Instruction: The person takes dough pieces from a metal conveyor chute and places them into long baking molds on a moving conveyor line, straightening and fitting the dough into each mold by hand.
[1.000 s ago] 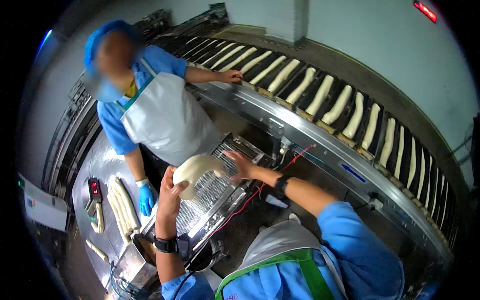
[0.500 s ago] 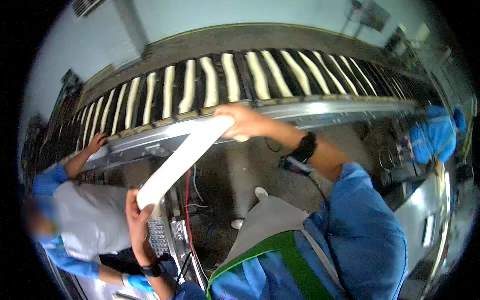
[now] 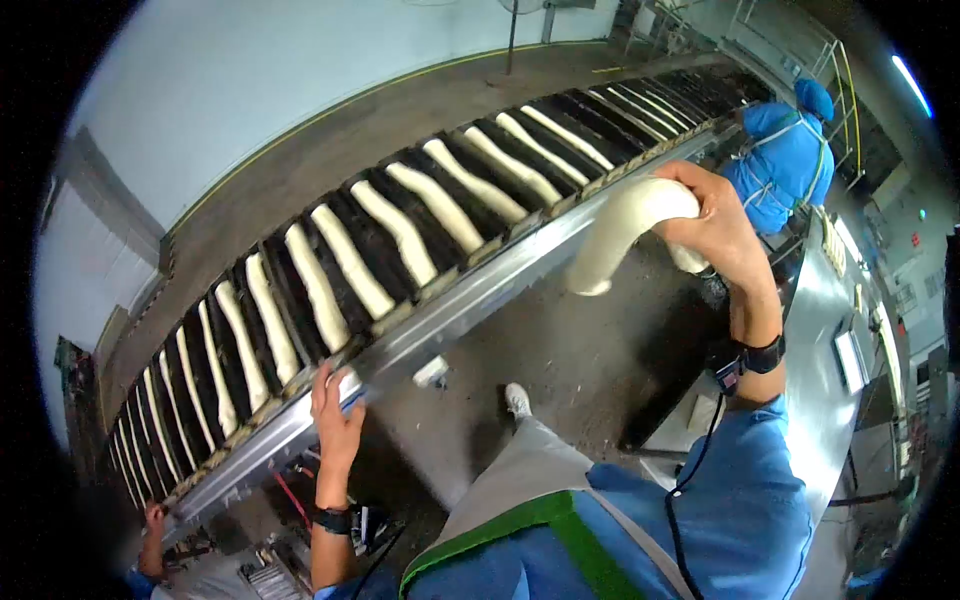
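Note:
My right hand is closed round a long white dough strip near its middle. The strip bends over the hand, with one end hanging down to the left and the other showing below the palm. It hangs in the air on the near side of the conveyor. My left hand has its fingers stretched out at the conveyor's metal edge and holds no dough. Beyond the edge, similar dough strips lie singly in dark trough-like trays.
A co-worker in blue stands at the far right beside the conveyor. Another person's hand touches the conveyor edge at lower left. A metal table runs along my right side. Some trays farther right hold no dough.
My left hand has let go of the dough strip and moved to the conveyor edge. The strip, earlier stretched between both hands, now droops from my right hand. The view has turned right.

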The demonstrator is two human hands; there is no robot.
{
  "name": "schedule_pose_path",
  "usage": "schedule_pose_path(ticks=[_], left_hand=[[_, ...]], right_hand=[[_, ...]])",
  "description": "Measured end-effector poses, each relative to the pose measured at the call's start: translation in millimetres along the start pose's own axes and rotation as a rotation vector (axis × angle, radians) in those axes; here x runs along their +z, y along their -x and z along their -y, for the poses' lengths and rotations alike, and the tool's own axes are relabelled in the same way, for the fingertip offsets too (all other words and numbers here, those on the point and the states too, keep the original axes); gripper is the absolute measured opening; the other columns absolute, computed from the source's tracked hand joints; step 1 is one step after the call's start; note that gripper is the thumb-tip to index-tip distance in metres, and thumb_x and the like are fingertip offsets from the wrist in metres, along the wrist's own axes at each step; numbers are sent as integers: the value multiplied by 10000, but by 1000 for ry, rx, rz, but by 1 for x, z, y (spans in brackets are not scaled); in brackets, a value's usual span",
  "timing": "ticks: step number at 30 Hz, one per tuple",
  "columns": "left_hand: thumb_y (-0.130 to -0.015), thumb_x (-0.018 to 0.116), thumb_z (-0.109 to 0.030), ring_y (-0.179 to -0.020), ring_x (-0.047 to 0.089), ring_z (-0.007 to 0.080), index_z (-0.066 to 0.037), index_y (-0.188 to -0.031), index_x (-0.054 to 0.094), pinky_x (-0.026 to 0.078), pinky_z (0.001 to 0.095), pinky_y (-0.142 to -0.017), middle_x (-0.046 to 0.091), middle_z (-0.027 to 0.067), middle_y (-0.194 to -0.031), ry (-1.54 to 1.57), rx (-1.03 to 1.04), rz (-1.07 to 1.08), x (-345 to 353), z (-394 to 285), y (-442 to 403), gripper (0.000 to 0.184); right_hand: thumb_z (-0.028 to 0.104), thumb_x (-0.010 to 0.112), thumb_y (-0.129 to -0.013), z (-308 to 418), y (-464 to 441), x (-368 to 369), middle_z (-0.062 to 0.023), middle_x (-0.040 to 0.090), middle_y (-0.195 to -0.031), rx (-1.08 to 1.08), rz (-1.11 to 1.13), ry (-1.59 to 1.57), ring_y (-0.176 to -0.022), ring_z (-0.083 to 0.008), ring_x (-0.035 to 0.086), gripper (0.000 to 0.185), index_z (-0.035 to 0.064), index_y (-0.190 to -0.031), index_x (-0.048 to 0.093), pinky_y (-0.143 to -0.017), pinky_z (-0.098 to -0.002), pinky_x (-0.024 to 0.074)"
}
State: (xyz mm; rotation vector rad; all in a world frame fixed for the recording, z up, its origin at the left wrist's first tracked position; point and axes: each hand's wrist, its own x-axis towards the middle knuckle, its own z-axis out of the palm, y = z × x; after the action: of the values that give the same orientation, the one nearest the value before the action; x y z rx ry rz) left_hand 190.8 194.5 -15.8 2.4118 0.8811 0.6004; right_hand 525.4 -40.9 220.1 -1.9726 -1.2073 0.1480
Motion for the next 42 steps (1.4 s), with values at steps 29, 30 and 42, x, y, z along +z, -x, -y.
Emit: schedule_pose_path(ticks=[29,30,42], left_hand=[[-860,328,-359,-1217,189,310,-86,-1268,274,140,420,-974,245,125,-1308,-536,-317,-88,96,53,-77,495],[-860,325,-357,-1216,190,310,-86,-1267,277,139,420,-974,244,128,-1308,-551,-299,-106,96,57,-74,491],[-746,549,-229,-1208,200,321,-128,-1216,330,212,430,-958,255,151,-1278,-377,-519,-364,74,16,-30,528]], right_hand=[[263,507,-709,-544,-287,-18,-201,561,-881,531,90,740,-859,-361,525,315,0,-872,562,-759,-401,428],[252,471,-723,-542,-284,-12,-210,566,-813,532,82,768,-811,-372,532,284,-3,-791,578,-729,-413,436],[236,489,-802,-397,-315,103,-110,527,-822,-18,313,170,-731,-207,488,312,-7,-996,514,-611,-317,388]])
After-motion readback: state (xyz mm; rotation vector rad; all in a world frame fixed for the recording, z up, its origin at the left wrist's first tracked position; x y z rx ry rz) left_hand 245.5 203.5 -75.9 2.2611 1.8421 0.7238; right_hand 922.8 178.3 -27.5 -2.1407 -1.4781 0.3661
